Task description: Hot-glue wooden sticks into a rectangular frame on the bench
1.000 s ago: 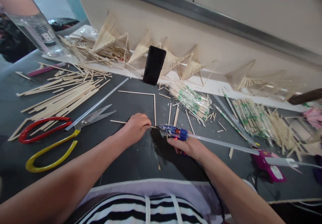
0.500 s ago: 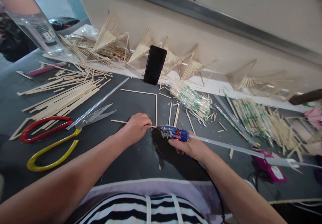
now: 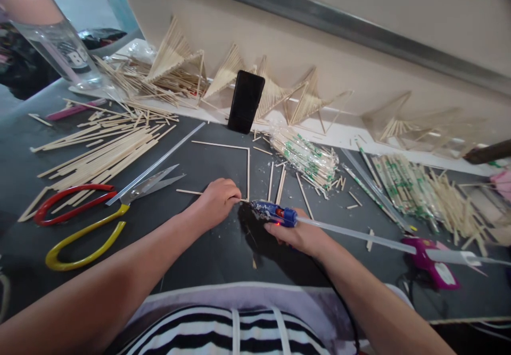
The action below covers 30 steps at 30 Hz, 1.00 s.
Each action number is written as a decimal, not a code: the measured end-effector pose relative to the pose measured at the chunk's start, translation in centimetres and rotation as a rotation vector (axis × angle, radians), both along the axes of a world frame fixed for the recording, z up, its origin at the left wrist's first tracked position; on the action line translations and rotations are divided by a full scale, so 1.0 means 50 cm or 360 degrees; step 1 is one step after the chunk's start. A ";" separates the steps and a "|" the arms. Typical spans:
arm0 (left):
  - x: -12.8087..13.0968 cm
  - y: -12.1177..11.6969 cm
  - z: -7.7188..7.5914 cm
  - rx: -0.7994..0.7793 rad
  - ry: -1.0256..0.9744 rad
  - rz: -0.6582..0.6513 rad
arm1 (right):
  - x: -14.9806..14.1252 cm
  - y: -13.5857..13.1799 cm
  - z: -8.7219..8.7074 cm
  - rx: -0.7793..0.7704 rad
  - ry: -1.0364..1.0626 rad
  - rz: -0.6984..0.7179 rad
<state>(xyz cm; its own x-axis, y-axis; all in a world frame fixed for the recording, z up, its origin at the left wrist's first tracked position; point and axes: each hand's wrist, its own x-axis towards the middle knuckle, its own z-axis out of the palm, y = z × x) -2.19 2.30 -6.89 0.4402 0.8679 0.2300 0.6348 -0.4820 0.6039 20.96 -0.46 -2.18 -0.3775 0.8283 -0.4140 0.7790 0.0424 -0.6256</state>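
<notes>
Head view shows us slim, pale sticks making a three-sided outline, open to the left, at the middle of the dark table (image 3: 191, 270): a lower stick (image 3: 187, 191) partly hidden by our left hand (image 3: 219, 198), an upper stick (image 3: 219, 145) and a side stick (image 3: 248, 174). Just beside them, on the right, we see a blue glue gun (image 3: 275, 214), its nose crusted with whitish bits, a red light glowing on its body and a translucent glue stick (image 3: 351, 232) jutting from its back.

The lower and upper sticks run left to right, their right ends slightly nearer us; the side stick runs away from us. The glue gun lies nearly crosswise, nose pointing left at the corner of the lower and side sticks; we cannot tell whether it touches the wood.

Our left hand is closed, thumb and fingers pinching the lower stick near its right end. Our right hand (image 3: 299, 232) is wrapped around the glue gun, most fingers hidden beneath it.
</notes>
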 end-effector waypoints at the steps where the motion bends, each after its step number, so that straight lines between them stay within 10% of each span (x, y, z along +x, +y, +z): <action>1: 0.000 0.000 0.001 -0.0011 0.0002 0.0003 | 0.001 0.000 -0.001 0.0004 0.0005 0.0000; 19: 0.000 -0.002 -0.003 0.0006 -0.0045 -0.0001 | 0.013 -0.002 -0.006 -0.0080 0.0068 -0.0170; 30: -0.001 -0.001 -0.002 -0.0001 0.0000 -0.0008 | -0.004 0.033 0.024 -0.0325 0.0950 -0.0592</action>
